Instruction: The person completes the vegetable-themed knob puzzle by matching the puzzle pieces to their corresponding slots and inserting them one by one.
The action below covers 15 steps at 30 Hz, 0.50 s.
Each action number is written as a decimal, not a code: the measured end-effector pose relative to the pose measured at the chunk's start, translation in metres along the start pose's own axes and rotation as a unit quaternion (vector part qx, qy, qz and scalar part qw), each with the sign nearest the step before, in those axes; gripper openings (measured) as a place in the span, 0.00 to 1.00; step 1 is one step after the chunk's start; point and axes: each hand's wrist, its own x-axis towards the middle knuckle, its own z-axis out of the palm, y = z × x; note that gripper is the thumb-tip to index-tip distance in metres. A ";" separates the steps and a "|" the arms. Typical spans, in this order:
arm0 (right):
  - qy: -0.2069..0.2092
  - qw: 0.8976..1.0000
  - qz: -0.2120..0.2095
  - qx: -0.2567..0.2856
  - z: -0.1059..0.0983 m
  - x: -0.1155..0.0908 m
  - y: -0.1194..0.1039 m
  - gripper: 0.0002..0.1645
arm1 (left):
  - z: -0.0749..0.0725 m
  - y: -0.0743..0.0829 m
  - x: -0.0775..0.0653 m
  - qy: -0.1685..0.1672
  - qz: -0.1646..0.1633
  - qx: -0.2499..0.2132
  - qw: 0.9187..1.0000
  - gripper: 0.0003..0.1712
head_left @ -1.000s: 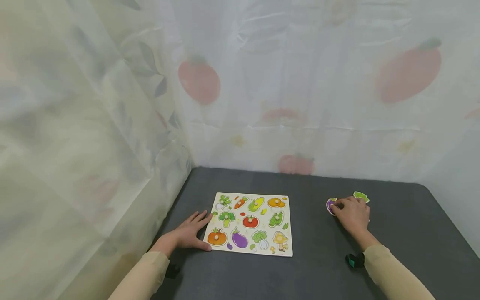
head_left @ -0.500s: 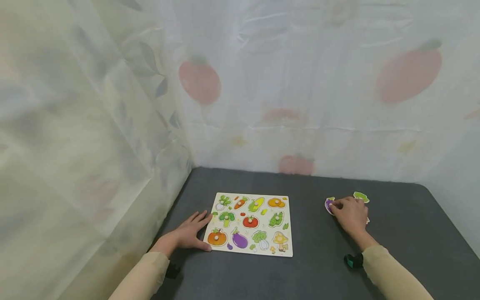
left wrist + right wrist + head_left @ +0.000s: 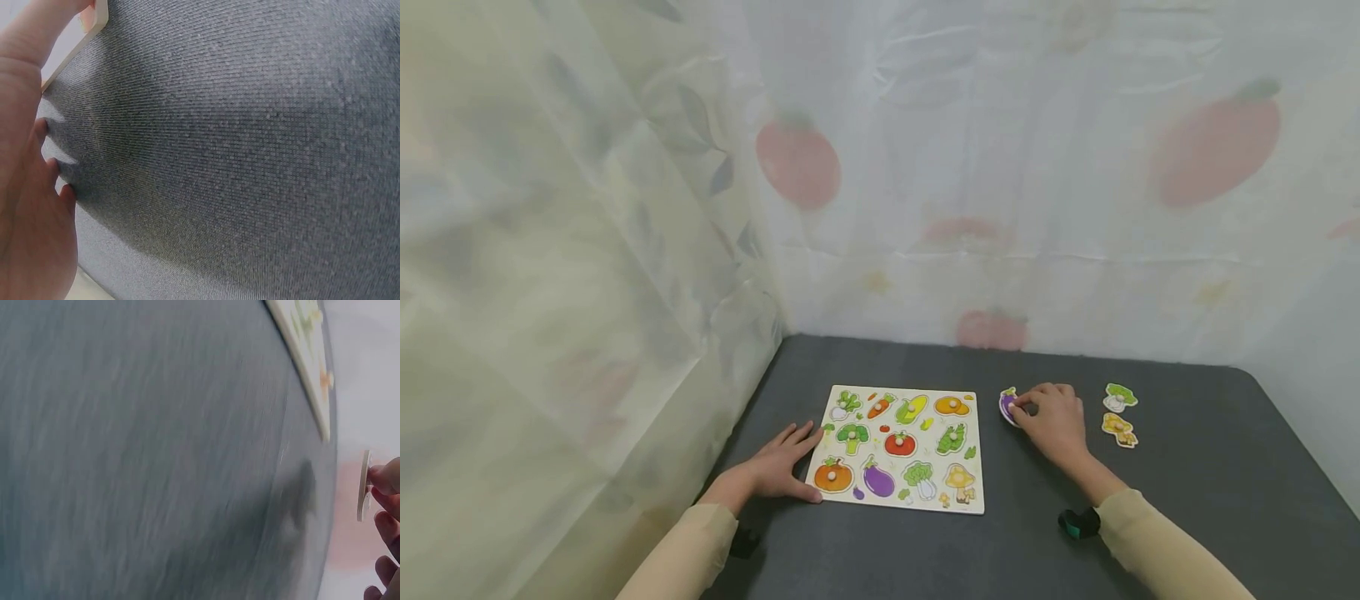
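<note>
Between thumb and fingertips my right hand (image 3: 1054, 423) pinches an eggplant puzzle piece (image 3: 1007, 405), held just right of the puzzle board (image 3: 980, 450). In the right wrist view the eggplant piece (image 3: 364, 487) is seen edge-on, lifted off the table. My left hand (image 3: 778, 464) lies with spread, straight fingers at the board's left edge, its thumb at the lower left corner. Vegetable pictures cover the pale board; several, such as the tomato (image 3: 899, 444) and pumpkin (image 3: 832, 476), bear knobs. The eggplant picture (image 3: 877, 479), bok choy picture (image 3: 920, 479) and mushroom picture (image 3: 959, 483) show no knob.
A bok choy piece (image 3: 1119, 397) and a mushroom piece (image 3: 1120, 430) lie on the dark table (image 3: 1210, 467) to the right. Patterned curtains (image 3: 917, 167) hang behind the table and along its left side.
My right hand has carried the eggplant piece leftward toward the board, uncovering the mushroom and bok choy pieces. The left hand has stayed in place.
</note>
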 end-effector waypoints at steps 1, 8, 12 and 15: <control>-0.005 1.000 -0.004 0.005 0.002 0.000 -0.006 0.11 | 0.000 0.000 0.000 0.000 0.000 0.000 1.000 0.69; -0.045 0.998 -0.032 0.032 0.015 -0.002 -0.045 0.10 | 0.001 0.000 0.000 0.001 -0.001 -0.002 1.000 0.69; -0.065 0.996 -0.048 0.039 0.024 -0.004 -0.065 0.07 | 0.002 0.000 0.001 0.001 -0.001 -0.003 1.000 0.70; -0.073 0.994 -0.065 0.047 0.030 -0.006 -0.079 0.05 | 0.001 0.000 0.000 0.002 0.000 -0.003 1.000 0.70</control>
